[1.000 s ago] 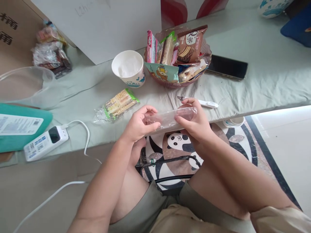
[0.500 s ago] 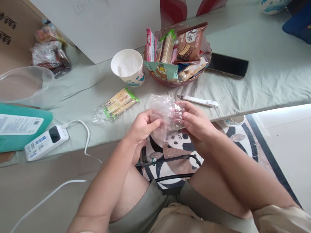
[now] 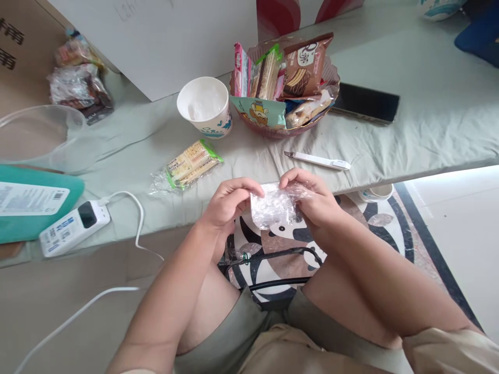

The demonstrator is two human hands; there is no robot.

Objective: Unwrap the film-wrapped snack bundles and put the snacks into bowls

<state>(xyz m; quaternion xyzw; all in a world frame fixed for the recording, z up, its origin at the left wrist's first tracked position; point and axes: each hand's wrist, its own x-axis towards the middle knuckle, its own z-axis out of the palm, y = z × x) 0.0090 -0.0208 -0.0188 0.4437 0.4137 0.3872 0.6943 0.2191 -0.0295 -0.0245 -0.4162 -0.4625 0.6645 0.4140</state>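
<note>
Between my two hands, over the front edge of the covered table, is a crinkled clear plastic bag [image 3: 271,206]. My left hand [image 3: 230,201] pinches its left edge between thumb and fingers. My right hand [image 3: 312,195] is closed on the right end, where the film bunches up. Just beyond the hands lies a white utility knife [image 3: 322,161]. A pack of biscuits [image 3: 191,165] with green ends rests on the cloth to the left, its clear wrapping spread at one side.
A white paper cup [image 3: 205,109] stands beside a scalloped bowl [image 3: 268,131] full of wrapped snacks. A black phone [image 3: 368,103] lies right of the bowl. At left are a white power strip [image 3: 76,228], a teal pouch [image 3: 39,205] and a clear plastic tub [image 3: 39,135].
The plastic bag has gone from loose and crumpled to flatter and more stretched between the hands. Both hands have shifted slightly and now grip its opposite ends.
</note>
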